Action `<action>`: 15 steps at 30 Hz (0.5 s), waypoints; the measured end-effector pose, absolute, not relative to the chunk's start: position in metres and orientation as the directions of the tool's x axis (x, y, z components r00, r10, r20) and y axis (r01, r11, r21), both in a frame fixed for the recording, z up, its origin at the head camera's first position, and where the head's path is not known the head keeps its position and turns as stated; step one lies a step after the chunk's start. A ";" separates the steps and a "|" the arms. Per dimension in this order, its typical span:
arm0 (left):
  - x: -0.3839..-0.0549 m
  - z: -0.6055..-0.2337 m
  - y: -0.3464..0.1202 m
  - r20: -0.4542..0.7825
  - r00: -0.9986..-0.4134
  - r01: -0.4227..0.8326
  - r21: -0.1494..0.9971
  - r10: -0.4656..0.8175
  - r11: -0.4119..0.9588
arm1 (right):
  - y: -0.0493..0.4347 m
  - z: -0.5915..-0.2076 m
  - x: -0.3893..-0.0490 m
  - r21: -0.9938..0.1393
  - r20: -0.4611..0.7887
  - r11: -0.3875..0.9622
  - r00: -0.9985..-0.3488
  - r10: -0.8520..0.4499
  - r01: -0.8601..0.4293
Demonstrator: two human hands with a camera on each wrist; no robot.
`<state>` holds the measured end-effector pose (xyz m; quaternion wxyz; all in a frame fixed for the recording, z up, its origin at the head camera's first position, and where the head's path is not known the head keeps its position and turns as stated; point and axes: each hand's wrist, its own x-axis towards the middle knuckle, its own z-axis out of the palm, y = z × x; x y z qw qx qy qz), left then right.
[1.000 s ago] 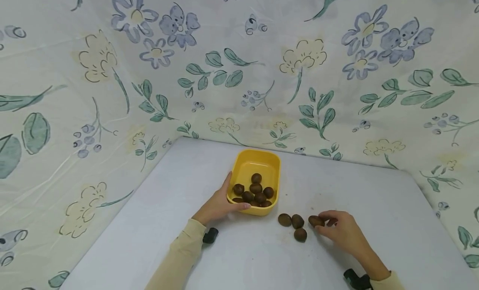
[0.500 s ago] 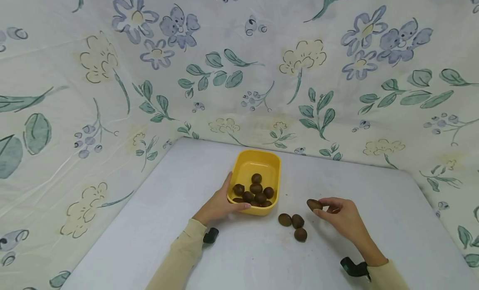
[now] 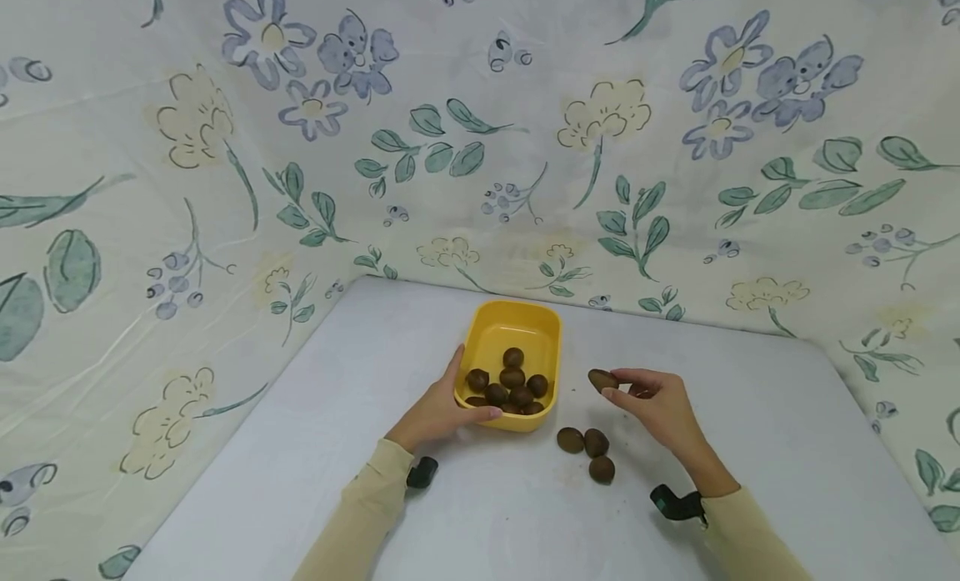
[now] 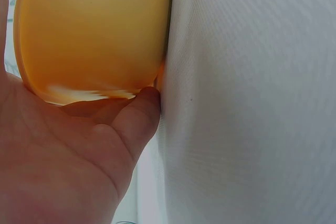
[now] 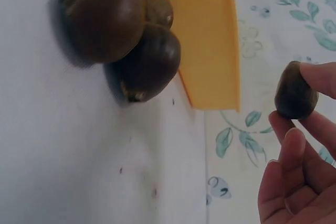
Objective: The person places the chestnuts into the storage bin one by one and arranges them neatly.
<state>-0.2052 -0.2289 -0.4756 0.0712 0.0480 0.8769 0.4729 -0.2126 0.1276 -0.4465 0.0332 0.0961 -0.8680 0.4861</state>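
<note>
My left hand grips the yellow plastic container at its near left corner, thumb along the front rim. In the left wrist view, fingers curl against the container's wall. Several brown chestnuts lie in the near half of the container. My right hand pinches one chestnut between thumb and fingers, above the table and right of the container. The right wrist view shows this held chestnut clearly. Below it, three loose chestnuts sit close together on the table.
A white-covered table carries everything. Behind and to the left hangs a floral-patterned sheet. Small dark specks dot the table near the chestnuts. A black wrist device sits at the right wrist, another at the left.
My right hand has lifted the chestnut off the table and carried it left and away from me, toward the container. The left hand and container have stayed still.
</note>
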 end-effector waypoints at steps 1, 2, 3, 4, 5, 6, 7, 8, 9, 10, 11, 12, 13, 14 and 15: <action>-0.205 -0.476 -0.229 -0.079 -0.985 0.017 0.837 0.152 0.546 | 0.125 -0.446 -0.215 -0.846 0.149 0.497 -0.980 -0.132 -0.196; -0.205 -0.475 -0.229 -0.077 -0.985 0.019 0.838 0.153 0.545 | 0.123 -0.445 -0.216 -0.851 0.150 0.487 -0.980 -0.131 -0.196; -0.206 -0.476 -0.229 -0.079 -0.985 0.017 0.840 0.154 0.543 | 0.121 -0.445 -0.218 -0.857 0.152 0.477 -0.980 -0.132 -0.197; -0.206 -0.475 -0.229 -0.080 -0.985 0.017 0.839 0.154 0.544 | 0.119 -0.444 -0.220 -0.863 0.151 0.466 -0.980 -0.132 -0.196; -0.206 -0.476 -0.229 -0.083 -0.985 0.015 0.839 0.155 0.544 | 0.116 -0.444 -0.222 -0.866 0.150 0.460 -0.980 -0.133 -0.195; -0.206 -0.476 -0.229 -0.085 -0.984 0.014 0.838 0.156 0.545 | 0.114 -0.443 -0.223 -0.871 0.145 0.454 -0.981 -0.131 -0.190; -0.206 -0.476 -0.229 -0.087 -0.984 0.012 0.838 0.156 0.545 | 0.112 -0.443 -0.225 -0.872 0.142 0.452 -0.981 -0.131 -0.187; -0.206 -0.476 -0.229 -0.089 -0.984 0.011 0.837 0.155 0.547 | 0.110 -0.443 -0.226 -0.873 0.138 0.451 -0.982 -0.133 -0.184; -0.206 -0.476 -0.229 -0.092 -0.984 0.007 0.837 0.154 0.547 | 0.108 -0.442 -0.228 -0.874 0.136 0.450 -0.981 -0.137 -0.184; -0.205 -0.476 -0.229 -0.092 -0.984 0.006 0.837 0.153 0.547 | 0.105 -0.442 -0.229 -0.873 0.134 0.451 -0.981 -0.141 -0.184; -0.205 -0.476 -0.229 -0.092 -0.984 0.007 0.838 0.153 0.545 | 0.103 -0.442 -0.231 -0.872 0.134 0.452 -0.980 -0.144 -0.186; -0.205 -0.476 -0.229 -0.089 -0.984 0.009 0.840 0.153 0.543 | 0.101 -0.442 -0.233 -0.871 0.136 0.453 -0.980 -0.147 -0.189; -0.205 -0.476 -0.229 -0.086 -0.985 0.009 0.841 0.151 0.541 | 0.099 -0.442 -0.235 -0.871 0.138 0.452 -0.979 -0.148 -0.191; -0.204 -0.476 -0.229 -0.084 -0.985 0.011 0.842 0.151 0.539 | 0.097 -0.441 -0.237 -0.871 0.140 0.450 -0.978 -0.152 -0.195; -0.204 -0.476 -0.229 -0.080 -0.985 0.015 0.843 0.152 0.537 | 0.095 -0.441 -0.238 -0.871 0.141 0.450 -0.978 -0.152 -0.195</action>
